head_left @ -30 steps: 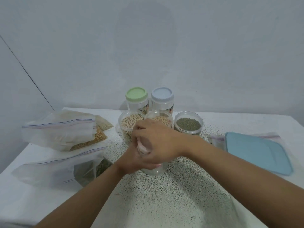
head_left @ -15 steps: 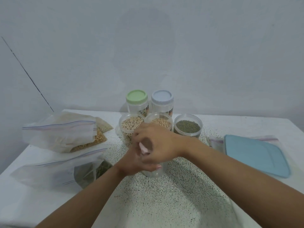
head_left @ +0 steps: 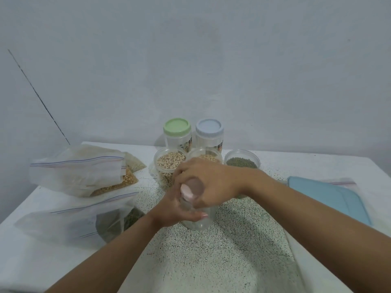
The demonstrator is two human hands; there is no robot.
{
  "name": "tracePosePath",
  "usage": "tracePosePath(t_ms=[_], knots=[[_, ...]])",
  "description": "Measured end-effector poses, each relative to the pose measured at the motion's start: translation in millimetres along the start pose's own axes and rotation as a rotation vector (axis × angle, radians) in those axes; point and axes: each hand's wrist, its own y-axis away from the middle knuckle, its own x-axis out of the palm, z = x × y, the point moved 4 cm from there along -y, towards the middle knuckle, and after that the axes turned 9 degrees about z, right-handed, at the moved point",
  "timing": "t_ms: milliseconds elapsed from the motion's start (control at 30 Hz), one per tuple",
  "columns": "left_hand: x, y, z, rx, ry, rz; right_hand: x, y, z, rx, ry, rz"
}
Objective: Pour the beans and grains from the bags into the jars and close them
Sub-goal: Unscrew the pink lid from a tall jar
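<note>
A clear plastic jar (head_left: 197,222) stands in the middle of the table. My left hand (head_left: 177,210) grips its side. My right hand (head_left: 208,180) is curled over its pink lid (head_left: 187,191) from above. Behind them stand three open jars: one of pale beans (head_left: 170,163), one of tan grains (head_left: 206,156) partly hidden by my right hand, one of green beans (head_left: 241,162). Two closed jars stand at the back, with a green lid (head_left: 176,126) and a blue lid (head_left: 209,127). Zip bags (head_left: 80,172) lie at the left.
A lower zip bag (head_left: 84,220) with dark green grains lies at the front left. A light blue flat lid (head_left: 330,199) rests on another bag at the right. The speckled tablecloth (head_left: 211,261) covers the front middle. A wall rises close behind the jars.
My right hand has turned a little on the pink lid, and more of the lid shows under it. The view has tilted slightly upward. The left hand stays on the jar.
</note>
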Motion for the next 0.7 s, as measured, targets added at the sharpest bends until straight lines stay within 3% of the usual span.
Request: tracePosePath(t_ms=[100,233,300,367,500,700], knots=[[1,0,5,-0.098,0.042,0.052,-2,4,0,0.03,-0.071,-0.092],[3,3,3,-0.107,-0.017,0.055,12,0,-6,0.453,0.227,-0.146],[4,2,2,-0.082,-0.012,0.051,14,-4,-3,0.438,0.306,-0.153],[2,-1,3,-0.106,0.024,0.036,11,-5,1,0.276,0.286,-0.11],[-1,0,8,-0.139,0.018,0.022,-2,-1,5,0.111,-0.041,-0.073],[3,3,1,-0.134,-0.05,0.045,11,-8,-5,0.52,0.288,-0.086]])
